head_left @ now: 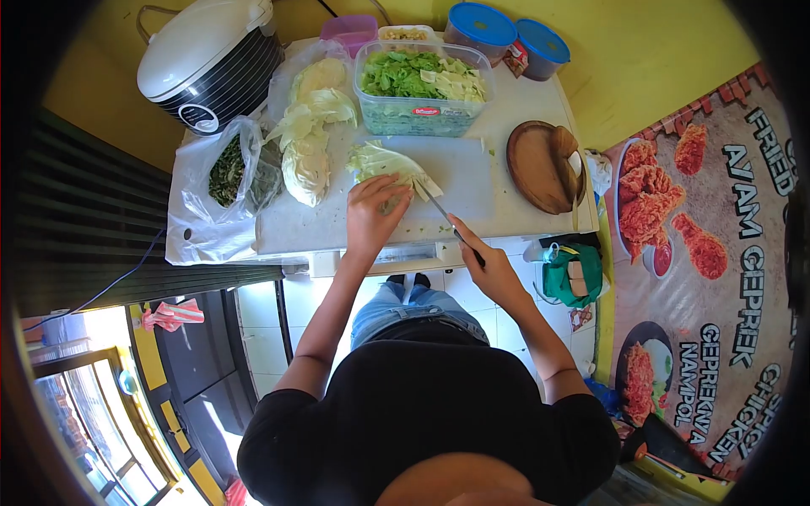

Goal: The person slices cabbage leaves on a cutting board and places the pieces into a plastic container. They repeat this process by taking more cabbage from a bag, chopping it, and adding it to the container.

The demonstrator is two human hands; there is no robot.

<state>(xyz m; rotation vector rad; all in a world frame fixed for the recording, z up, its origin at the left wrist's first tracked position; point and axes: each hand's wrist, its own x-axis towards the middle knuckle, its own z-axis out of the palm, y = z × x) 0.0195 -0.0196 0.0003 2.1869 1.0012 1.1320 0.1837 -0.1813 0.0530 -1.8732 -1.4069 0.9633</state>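
A pale green cabbage piece [384, 161] lies on the white cutting board [468, 169]. My left hand [377, 211] rests on its near side, fingers bent and pressed together over the leaves. In my right hand [485, 266] is the dark handle of a knife [440, 212], whose blade tip touches the right end of the cabbage. Behind the board stands a clear plastic container [422, 120] full of chopped green leaves. More cabbage [305, 169] sits left of the board, partly on a plastic bag.
A rice cooker [211, 59] stands back left, above a bag of dark leaves [228, 173]. Blue-lidded tubs [481, 24] and a purple bowl [348, 32] line the back. A wooden mortar [533, 169] with a pestle is at the right, near the table's edge.
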